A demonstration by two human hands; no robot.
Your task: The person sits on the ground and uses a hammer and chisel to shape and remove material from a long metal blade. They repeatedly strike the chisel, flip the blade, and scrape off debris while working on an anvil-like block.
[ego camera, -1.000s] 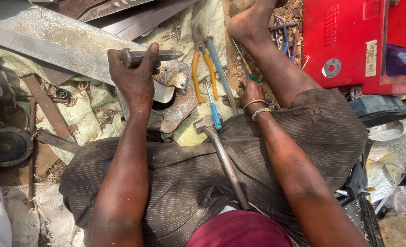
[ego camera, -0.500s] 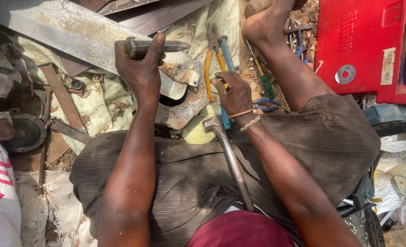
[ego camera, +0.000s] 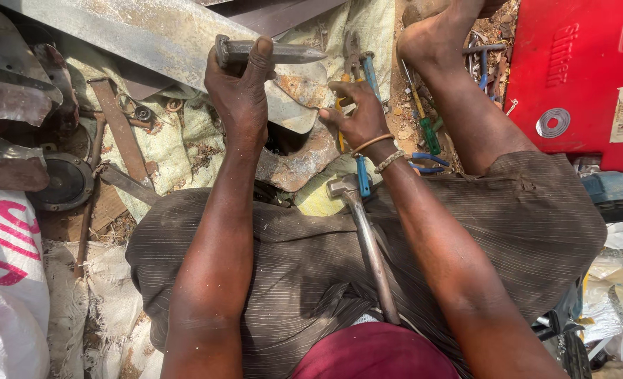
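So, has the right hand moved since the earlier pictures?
Yes. The right hand has gone forward from beside the hammer head to the rusty metal piece, nearer the chisel in the left hand.

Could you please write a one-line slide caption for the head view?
Seated person's left hand grips a steel chisel while the right hand touches rusty scrap metal; a hammer rests on the lap.

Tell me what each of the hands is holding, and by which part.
The left hand grips a steel chisel around its blunt end. The right hand rests on the pliers; whether it grips them cannot be told.
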